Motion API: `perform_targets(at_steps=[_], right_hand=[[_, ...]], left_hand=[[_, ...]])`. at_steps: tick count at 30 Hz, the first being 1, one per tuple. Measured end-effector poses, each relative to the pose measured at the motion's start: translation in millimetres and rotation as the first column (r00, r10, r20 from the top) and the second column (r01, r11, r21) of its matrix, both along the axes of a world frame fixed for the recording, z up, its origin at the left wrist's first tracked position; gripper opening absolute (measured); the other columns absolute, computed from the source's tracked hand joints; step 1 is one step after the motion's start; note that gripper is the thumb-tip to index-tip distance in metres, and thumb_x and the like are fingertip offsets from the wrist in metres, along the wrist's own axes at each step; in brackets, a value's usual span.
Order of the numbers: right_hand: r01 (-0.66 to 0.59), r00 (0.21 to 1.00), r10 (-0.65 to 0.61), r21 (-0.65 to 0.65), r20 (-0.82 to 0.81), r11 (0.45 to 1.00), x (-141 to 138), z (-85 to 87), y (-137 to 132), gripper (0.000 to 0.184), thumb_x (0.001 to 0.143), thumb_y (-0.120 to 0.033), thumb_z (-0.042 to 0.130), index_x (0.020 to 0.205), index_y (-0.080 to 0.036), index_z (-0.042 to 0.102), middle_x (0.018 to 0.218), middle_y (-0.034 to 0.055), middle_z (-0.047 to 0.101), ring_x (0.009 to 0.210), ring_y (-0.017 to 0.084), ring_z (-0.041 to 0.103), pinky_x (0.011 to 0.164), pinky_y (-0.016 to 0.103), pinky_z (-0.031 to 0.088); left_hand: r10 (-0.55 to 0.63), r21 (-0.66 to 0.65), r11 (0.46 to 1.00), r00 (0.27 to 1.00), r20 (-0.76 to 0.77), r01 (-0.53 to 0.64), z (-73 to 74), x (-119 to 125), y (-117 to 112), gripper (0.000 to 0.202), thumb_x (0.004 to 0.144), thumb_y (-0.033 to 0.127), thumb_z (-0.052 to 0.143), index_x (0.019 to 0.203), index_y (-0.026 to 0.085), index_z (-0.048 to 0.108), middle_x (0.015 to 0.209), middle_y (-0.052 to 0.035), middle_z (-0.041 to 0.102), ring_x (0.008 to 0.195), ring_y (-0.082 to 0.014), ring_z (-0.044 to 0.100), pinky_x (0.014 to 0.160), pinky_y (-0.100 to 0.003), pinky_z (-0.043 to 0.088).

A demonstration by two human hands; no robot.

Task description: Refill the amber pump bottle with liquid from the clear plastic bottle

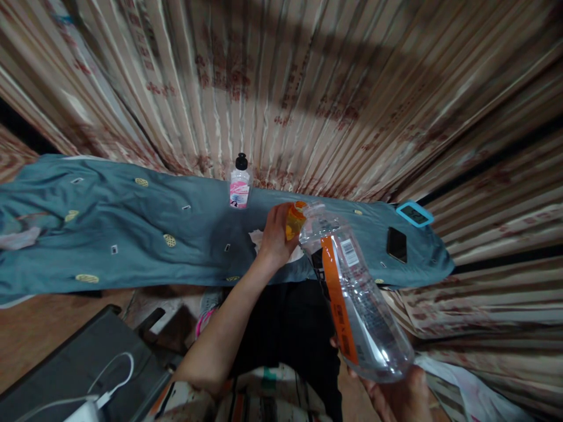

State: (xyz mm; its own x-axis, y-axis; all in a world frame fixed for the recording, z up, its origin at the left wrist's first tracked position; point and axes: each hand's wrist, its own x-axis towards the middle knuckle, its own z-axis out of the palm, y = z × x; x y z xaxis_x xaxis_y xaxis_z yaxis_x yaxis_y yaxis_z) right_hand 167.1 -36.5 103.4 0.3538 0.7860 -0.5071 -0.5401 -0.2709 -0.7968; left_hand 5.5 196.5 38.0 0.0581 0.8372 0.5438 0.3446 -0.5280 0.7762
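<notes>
My left hand (277, 239) is closed around a small orange see-through cup (295, 223) above the cloth-covered table. In my right hand (398, 394) rests the lower end of a large clear plastic bottle (373, 316) with an orange and black label. The bottle is tilted, its base toward me and its neck at the cup's rim; whether they touch I cannot tell. Any liquid inside is hard to make out. Under my left hand lies a white tissue (294, 255), partly covered. Beyond it stands a small bottle (240, 186) with a black cap and pink label.
A blue-green patterned cloth (132, 234) covers the narrow table. On its right are a dark phone (396, 245) and a blue-framed digital clock (414, 214). Pleated curtains (281, 88) hang behind. At lower left, a white cable (116, 387) lies on a dark surface (65, 363).
</notes>
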Motion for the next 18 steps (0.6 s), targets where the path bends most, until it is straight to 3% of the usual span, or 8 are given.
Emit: perform_targets(at_steps=[4,7,18], right_hand=[[0.061,0.997,-0.06,-0.014,0.049,0.998,-1.9,0.2,2.0,0.065,0.039,-0.069,0.095,0.096,-0.04,0.083,0.097,0.0069,0.084,0.078,0.031,0.081,0.057,0.026,0.063],[0.051,0.998,-0.05,-0.023,0.045,0.998,-2.6,1.2,2.8,0.065,0.04,-0.071,0.093,0.094,-0.036,0.084,0.094,0.0117,0.084,0.077,0.029,0.081,0.058,0.025,0.063],[0.011,1.0,-0.011,-0.019,0.025,1.0,1.0,-0.9,0.0,0.064,0.046,-0.073,0.091,0.094,-0.031,0.083,0.095,0.0135,0.083,0.081,0.027,0.081,0.064,0.023,0.063]], left_hand=[[-0.007,0.004,1.0,1.0,-0.006,0.007,-0.3,-0.1,0.8,0.065,0.074,0.007,0.066,0.135,0.017,0.046,0.133,-0.0148,0.058,0.127,-0.031,0.058,0.11,-0.048,0.05],[0.002,0.008,1.0,1.0,-0.011,-0.002,-1.0,0.2,1.0,0.064,0.075,0.008,0.066,0.135,0.018,0.046,0.132,-0.0138,0.058,0.127,-0.0302,0.059,0.11,-0.048,0.05],[0.011,0.014,1.0,1.0,0.002,-0.011,-1.9,1.1,1.0,0.062,0.076,0.009,0.066,0.134,0.019,0.047,0.132,-0.0125,0.058,0.126,-0.0293,0.059,0.108,-0.047,0.051]])
